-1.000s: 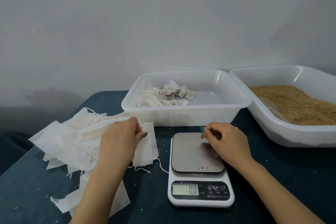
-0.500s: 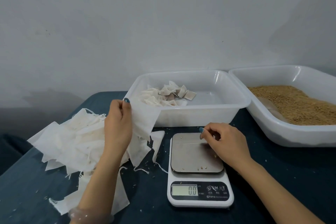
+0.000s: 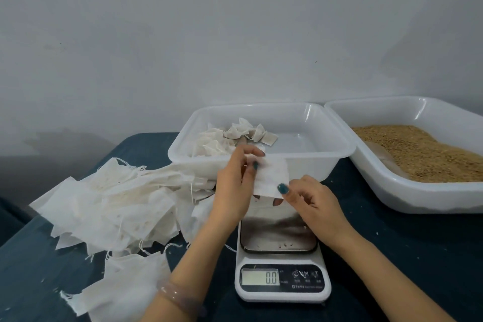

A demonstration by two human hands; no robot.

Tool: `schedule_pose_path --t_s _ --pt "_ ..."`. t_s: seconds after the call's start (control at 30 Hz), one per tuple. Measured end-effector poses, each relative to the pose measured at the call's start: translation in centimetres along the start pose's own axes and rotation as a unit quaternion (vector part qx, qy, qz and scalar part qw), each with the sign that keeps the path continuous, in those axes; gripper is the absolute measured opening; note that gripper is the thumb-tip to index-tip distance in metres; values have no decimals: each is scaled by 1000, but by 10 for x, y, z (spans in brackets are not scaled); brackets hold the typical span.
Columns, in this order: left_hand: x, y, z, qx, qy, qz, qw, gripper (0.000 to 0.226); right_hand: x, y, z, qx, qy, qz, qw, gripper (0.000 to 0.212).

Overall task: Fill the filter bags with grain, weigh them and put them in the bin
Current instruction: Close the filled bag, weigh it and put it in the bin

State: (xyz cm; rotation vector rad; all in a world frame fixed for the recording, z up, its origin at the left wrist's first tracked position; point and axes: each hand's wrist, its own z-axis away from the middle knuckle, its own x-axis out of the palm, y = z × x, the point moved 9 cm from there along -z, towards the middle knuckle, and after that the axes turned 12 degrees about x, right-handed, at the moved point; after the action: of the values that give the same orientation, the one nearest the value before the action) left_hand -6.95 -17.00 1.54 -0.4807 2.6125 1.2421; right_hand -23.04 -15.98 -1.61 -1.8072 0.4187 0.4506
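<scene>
An empty white filter bag (image 3: 271, 178) hangs in the air above the far end of the scale (image 3: 281, 264). My left hand (image 3: 235, 185) pinches its left edge and my right hand (image 3: 311, 204) pinches its lower right corner. The scale's steel plate is bare apart from a few grains, and the display reads 0.0. A heap of empty filter bags (image 3: 117, 206) lies to the left on the dark blue table. Behind the scale, a white plastic bin (image 3: 308, 162) holds several filled bags (image 3: 235, 138). A second white bin (image 3: 418, 198) at the right holds brown grain (image 3: 418, 151).
A grey wall rises close behind the bins. Loose strings and stray grains lie on the table around the scale. The table's left edge runs diagonally past the heap of bags. A pale bracelet (image 3: 180, 295) circles my left wrist.
My left hand lifted one bag off the heap and carried it right, over the scale. My right hand rose from the scale plate and took hold of the bag's corner.
</scene>
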Motion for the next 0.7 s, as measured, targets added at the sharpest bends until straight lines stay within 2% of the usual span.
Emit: schedule_pose_path --t_s 0.1,0.17,0.23,0.37,0.5,0.7 --pt "9 1 8 18 -36 35 999 48 -2 -1 -1 -3 5 -22 1000 48" --pt "10 -1 11 18 -49 62 997 49 -5 0 -3 9 14 -48 999 26" --pt "9 -4 11 8 -54 83 995 48 -6 1 -4 21 3 -103 994 13" --pt "17 -5 16 -19 -91 156 983 61 -10 13 -8 70 1 -186 980 14" --pt "21 -1 21 -16 -108 154 982 65 -11 16 -8 82 -10 -231 969 13" --pt "2 -2 19 -7 2 133 991 66 -7 18 -8 120 -33 -289 949 23"
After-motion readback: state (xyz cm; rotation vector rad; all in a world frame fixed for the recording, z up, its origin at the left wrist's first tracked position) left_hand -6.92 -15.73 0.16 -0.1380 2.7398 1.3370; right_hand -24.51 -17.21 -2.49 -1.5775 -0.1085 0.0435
